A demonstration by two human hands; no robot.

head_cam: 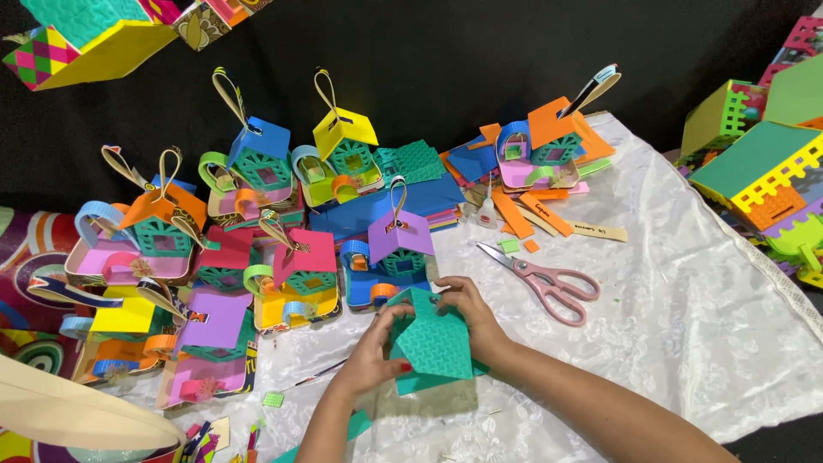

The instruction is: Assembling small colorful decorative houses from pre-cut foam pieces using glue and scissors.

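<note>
Both hands' grip (426,330) around teal embossed paper house (435,341), between palms.

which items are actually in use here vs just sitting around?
In use:
- teal embossed paper piece, held by left hand and right hand

Lying about:
- pink-handled scissors
- small glue bottle
- finished paper houses, e.g. purple-roofed one
- orange paper strips

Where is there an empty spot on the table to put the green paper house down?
The widest bare patch of white cloth lies right of the pink scissors, reaching toward the big houses at the right edge. A smaller bare strip lies near the bottom, between the forearms. The left side is crowded with little paper houses, and paper scraps clutter the area behind the scissors.
</note>
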